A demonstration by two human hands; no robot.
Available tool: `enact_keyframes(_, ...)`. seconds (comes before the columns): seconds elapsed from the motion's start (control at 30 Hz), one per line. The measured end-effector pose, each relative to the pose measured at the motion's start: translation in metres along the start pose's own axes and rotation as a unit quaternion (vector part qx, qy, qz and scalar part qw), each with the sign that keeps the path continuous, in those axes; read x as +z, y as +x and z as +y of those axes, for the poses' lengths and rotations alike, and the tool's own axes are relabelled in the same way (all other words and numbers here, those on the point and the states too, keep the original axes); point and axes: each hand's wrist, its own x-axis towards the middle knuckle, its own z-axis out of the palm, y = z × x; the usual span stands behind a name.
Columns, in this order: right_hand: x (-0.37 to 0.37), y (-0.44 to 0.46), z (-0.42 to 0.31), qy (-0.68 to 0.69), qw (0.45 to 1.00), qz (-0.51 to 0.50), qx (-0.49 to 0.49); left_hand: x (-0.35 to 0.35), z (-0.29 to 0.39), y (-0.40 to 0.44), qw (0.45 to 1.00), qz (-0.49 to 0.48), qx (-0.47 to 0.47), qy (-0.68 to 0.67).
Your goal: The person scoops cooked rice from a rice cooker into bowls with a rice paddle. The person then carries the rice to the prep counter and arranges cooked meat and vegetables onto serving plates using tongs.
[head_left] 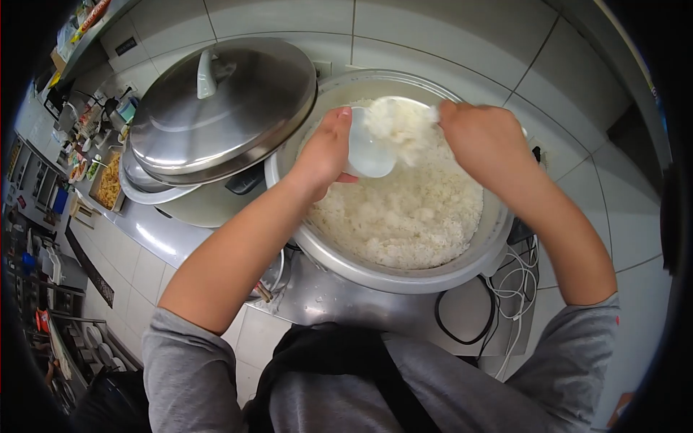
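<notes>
My left hand (327, 153) is wrapped round the side of a small pale, translucent bowl (372, 157), tilted over a big rice cooker pot (339, 268). Cooked white rice (411, 227) fills much of the pot. My right hand (482, 136) is closed round the handle of a rice scoop, mostly hidden by the fingers and smeared by motion. On the scoop lies a clump of rice (404, 126), beside the bowl's right edge and above the pot. Whether the clump touches the bowl I cannot tell.
A large steel lid (224, 115) rests tilted on another pot (213, 209) to the left. Cables (516, 278) hang at the right of the steel counter (317, 307). Farther left stands a tray of brownish food (110, 180). A tiled wall (426, 32) rises behind.
</notes>
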Motion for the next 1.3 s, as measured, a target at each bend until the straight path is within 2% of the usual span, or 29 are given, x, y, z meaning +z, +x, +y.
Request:
enact_keyframes(0.03, 0.011, 0.006, -0.006, -0.071, 0.994, 0.085, -0.019, 0.005, 0.002, 0.001, 0.995, -0.014, -0.066, -0.072)
enact_keyframes(0.07, 0.019, 0.010, -0.009, -0.138, 0.975, 0.167, -0.039, 0.008, 0.003, 0.004, 0.994, -0.016, -0.072, -0.077)
enact_keyframes(0.1, 0.021, 0.014, -0.007, -0.155, 0.971, 0.181, -0.030, 0.009, 0.004, 0.008, 0.987, -0.029, -0.090, -0.134)
enact_keyframes(0.13, 0.024, 0.022, 0.000, -0.153, 0.972, 0.176, -0.031, 0.009, 0.004, 0.010, 0.975, -0.041, -0.106, -0.190)
enact_keyframes(0.2, 0.034, 0.040, 0.027, -0.065, 0.991, 0.071, 0.095, 0.004, 0.006, 0.004, 0.976, -0.031, -0.101, -0.191)
enact_keyframes(0.27, 0.100, 0.063, 0.057, -0.082, 0.994, 0.001, 0.074, -0.004, 0.007, -0.005, 0.984, 0.006, -0.013, -0.175)
enact_keyframes(0.3, 0.128, 0.069, 0.055, -0.044, 0.995, -0.007, 0.085, -0.013, 0.002, -0.005, 0.983, 0.004, 0.026, -0.181)
enact_keyframes(0.37, 0.156, 0.077, 0.052, -0.003, 0.995, -0.016, 0.102, -0.028, 0.005, -0.020, 0.979, 0.009, 0.052, -0.195)
enact_keyframes(0.43, 0.164, 0.087, 0.042, -0.016, 0.994, -0.068, 0.085, -0.035, 0.001, -0.036, 0.974, 0.014, 0.076, -0.211)
enact_keyframes(0.57, 0.167, 0.078, 0.034, 0.034, 0.998, -0.042, 0.035, -0.035, -0.018, -0.054, 0.959, 0.092, 0.127, -0.235)
enact_keyframes(0.63, 0.159, 0.073, -0.008, 0.065, 0.989, -0.132, -0.010, -0.037, -0.029, -0.056, 0.953, 0.115, 0.164, -0.227)
enact_keyframes(0.77, 0.155, 0.062, -0.021, 0.109, 0.987, -0.121, 0.002, -0.025, -0.024, -0.060, 0.933, 0.174, 0.188, -0.253)
enact_keyframes(0.87, 0.150, 0.055, -0.024, 0.113, 0.990, -0.079, -0.017, -0.026, -0.023, -0.060, 0.942, 0.172, 0.192, -0.216)
enact_keyframes(0.93, 0.144, 0.051, -0.030, 0.117, 0.990, -0.071, -0.036, -0.033, -0.028, -0.060, 0.959, 0.164, 0.186, -0.136)
enact_keyframes(1.2, 0.123, 0.018, -0.043, 0.118, 0.988, -0.043, -0.091, -0.024, -0.023, -0.058, 0.949, 0.155, 0.222, -0.161)
enact_keyframes(1.27, 0.108, 0.007, -0.040, 0.130, 0.978, -0.150, -0.069, -0.025, -0.018, -0.057, 0.952, 0.144, 0.217, -0.162)
enact_keyframes(1.3, 0.104, 0.000, -0.037, 0.128, 0.978, -0.147, -0.072, -0.026, -0.016, -0.056, 0.961, 0.126, 0.201, -0.145)
